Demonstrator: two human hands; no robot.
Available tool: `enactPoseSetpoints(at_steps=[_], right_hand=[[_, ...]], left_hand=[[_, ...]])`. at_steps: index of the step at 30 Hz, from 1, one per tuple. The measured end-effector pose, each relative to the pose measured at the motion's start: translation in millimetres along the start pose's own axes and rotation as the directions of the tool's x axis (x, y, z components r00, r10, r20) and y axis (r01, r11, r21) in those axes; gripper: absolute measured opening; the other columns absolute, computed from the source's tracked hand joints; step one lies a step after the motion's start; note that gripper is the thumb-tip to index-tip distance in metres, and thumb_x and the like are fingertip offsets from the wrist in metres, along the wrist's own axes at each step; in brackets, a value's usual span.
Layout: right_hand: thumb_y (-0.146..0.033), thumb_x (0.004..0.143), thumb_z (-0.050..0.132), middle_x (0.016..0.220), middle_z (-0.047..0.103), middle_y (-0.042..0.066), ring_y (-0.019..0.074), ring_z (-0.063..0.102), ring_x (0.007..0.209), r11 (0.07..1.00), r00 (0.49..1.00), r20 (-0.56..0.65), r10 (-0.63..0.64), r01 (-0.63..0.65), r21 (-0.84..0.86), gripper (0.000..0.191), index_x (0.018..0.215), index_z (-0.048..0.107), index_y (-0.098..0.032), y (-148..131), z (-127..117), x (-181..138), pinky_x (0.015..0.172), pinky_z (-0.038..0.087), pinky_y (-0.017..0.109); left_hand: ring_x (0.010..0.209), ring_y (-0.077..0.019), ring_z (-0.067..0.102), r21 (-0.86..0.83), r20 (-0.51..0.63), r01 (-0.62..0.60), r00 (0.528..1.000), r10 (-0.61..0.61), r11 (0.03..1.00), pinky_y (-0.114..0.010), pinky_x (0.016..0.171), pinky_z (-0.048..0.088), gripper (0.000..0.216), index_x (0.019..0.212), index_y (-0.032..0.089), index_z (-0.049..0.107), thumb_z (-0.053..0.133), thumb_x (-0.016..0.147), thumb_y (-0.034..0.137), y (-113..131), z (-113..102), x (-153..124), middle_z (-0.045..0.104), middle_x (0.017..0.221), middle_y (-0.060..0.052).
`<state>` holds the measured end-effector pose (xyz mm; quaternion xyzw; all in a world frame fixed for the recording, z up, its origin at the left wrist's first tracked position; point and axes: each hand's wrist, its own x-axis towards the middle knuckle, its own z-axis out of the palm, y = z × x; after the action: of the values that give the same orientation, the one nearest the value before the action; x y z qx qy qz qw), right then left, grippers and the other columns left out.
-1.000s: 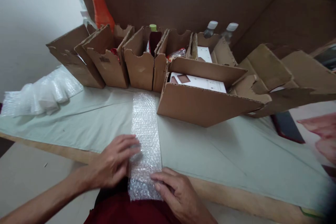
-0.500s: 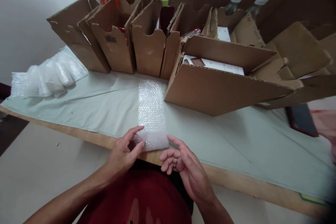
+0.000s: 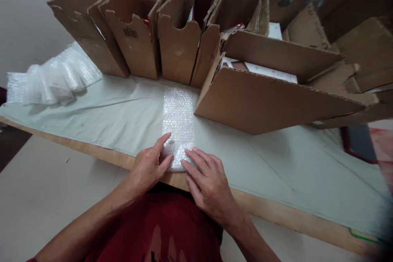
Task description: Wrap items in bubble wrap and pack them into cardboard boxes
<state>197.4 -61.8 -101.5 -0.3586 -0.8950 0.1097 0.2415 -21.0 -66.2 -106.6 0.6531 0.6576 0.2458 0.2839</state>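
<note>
A strip of clear bubble wrap point(image 3: 179, 120) lies lengthwise on the pale green cloth point(image 3: 116, 118) that covers the table, its near end folded over at the table's front edge. My left hand point(image 3: 150, 166) presses flat on the left side of that folded end, fingers stretched out. My right hand point(image 3: 207, 180) lies flat on the right side of the same end, fingers spread. Neither hand grips anything. Whatever may be inside the fold is hidden.
A row of upright cardboard bins point(image 3: 138, 41) stands at the back. A larger open cardboard box point(image 3: 270, 98) with white cards sits to the right. A heap of bubble wrap point(image 3: 52, 80) lies at the far left. Bottles stand behind the bins.
The near end of the bubble wrap, which hung over the table's edge, has been folded up onto the table. Both hands now press flat on it. The camera tilted down.
</note>
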Motion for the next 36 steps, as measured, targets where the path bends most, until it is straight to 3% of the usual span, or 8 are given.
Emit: enactPoseSetpoints(at_steps=[2, 5, 9, 16, 22, 29, 32, 36], right_hand=[[-0.006, 0.093, 0.055, 0.138, 0.068, 0.011, 0.0304, 0.058, 0.131, 1.000, 0.999, 0.026, -0.021, 0.021, -0.009, 0.033, 0.122, 0.066, -0.017, 4, 5, 1, 0.103, 0.046, 0.050], [-0.005, 0.095, 0.054, 0.134, 0.071, 0.010, 0.0290, 0.060, 0.129, 1.000, 1.000, 0.018, -0.023, 0.023, -0.009, 0.030, 0.119, 0.066, -0.018, 9, 9, 3, 0.102, 0.046, 0.049], [-0.005, 0.096, 0.055, 0.124, 0.074, 0.009, 0.0270, 0.065, 0.119, 0.999, 1.000, 0.001, -0.028, 0.028, 0.038, 0.030, 0.120, 0.066, -0.018, 11, 5, 7, 0.102, 0.045, 0.048], [-0.011, 0.102, 0.053, 0.102, 0.078, 0.003, 0.0178, 0.069, 0.087, 0.974, 0.997, -0.046, 0.066, -0.055, 0.220, 0.022, 0.119, 0.065, -0.019, 11, 4, 21, 0.080, 0.051, 0.036], [-0.015, 0.099, 0.061, 0.111, 0.073, 0.011, 0.0225, 0.067, 0.101, 0.994, 0.964, -0.252, 0.087, -0.069, 0.080, 0.017, 0.115, 0.066, -0.018, 11, 3, 15, 0.086, 0.052, 0.039], [-0.013, 0.095, 0.065, 0.123, 0.073, 0.011, 0.0288, 0.062, 0.121, 0.999, 0.994, -0.108, -0.035, 0.030, -0.043, 0.024, 0.119, 0.066, -0.017, 17, 7, 10, 0.099, 0.045, 0.045], [-0.016, 0.096, 0.065, 0.117, 0.075, 0.010, 0.0279, 0.062, 0.119, 0.998, 0.995, -0.093, -0.041, 0.036, -0.054, 0.023, 0.119, 0.068, -0.017, 21, 11, 15, 0.101, 0.043, 0.045], [-0.015, 0.098, 0.062, 0.108, 0.076, 0.007, 0.0250, 0.064, 0.112, 1.000, 0.996, -0.088, -0.019, 0.018, -0.021, 0.019, 0.114, 0.071, -0.020, 21, 7, 20, 0.100, 0.043, 0.043]], left_hand=[[0.062, -0.0150, 0.058, 0.052, -0.092, -0.095, 0.991, 0.099, 0.994, -0.027, 0.059, 0.048, 0.053, 0.146, 0.019, 0.049, 0.058, 0.095, 0.025, -2, 1, -3, 0.063, 0.076, 0.002], [0.095, -0.0215, 0.066, 0.132, -0.228, -0.285, 0.924, 0.309, 0.949, -0.035, 0.080, 0.057, 0.045, 0.140, 0.020, 0.053, 0.061, 0.097, 0.026, -2, -2, -13, 0.067, 0.110, -0.010], [0.117, -0.0271, 0.062, 0.175, -0.174, -0.460, 0.856, 0.487, 0.870, -0.045, 0.099, 0.053, 0.034, 0.130, 0.018, 0.059, 0.063, 0.097, 0.020, -2, -5, -25, 0.066, 0.124, -0.014], [0.075, -0.0157, 0.066, 0.099, -0.204, -0.440, 0.869, 0.451, 0.892, -0.031, 0.071, 0.053, 0.020, 0.117, 0.017, 0.062, 0.055, 0.099, 0.013, -5, -5, -18, 0.071, 0.083, -0.001], [0.071, -0.0141, 0.067, 0.073, -0.196, -0.340, 0.917, 0.348, 0.938, -0.026, 0.065, 0.054, 0.019, 0.117, 0.015, 0.065, 0.056, 0.100, 0.017, -7, -5, -6, 0.070, 0.081, -0.001], [0.068, -0.0141, 0.067, 0.119, -0.191, -0.308, 0.926, 0.326, 0.944, -0.026, 0.062, 0.054, 0.021, 0.118, 0.017, 0.065, 0.054, 0.099, 0.018, -10, -3, 3, 0.073, 0.084, -0.002], [0.069, -0.0142, 0.067, 0.144, -0.180, -0.315, 0.924, 0.338, 0.938, -0.027, 0.064, 0.054, 0.021, 0.119, 0.019, 0.064, 0.055, 0.100, 0.019, -11, -3, 4, 0.072, 0.086, -0.002], [0.097, -0.0205, 0.070, 0.122, -0.246, -0.348, 0.897, 0.368, 0.930, -0.034, 0.080, 0.059, 0.026, 0.123, 0.018, 0.064, 0.062, 0.098, 0.027, -11, -7, -1, 0.068, 0.114, -0.011]])
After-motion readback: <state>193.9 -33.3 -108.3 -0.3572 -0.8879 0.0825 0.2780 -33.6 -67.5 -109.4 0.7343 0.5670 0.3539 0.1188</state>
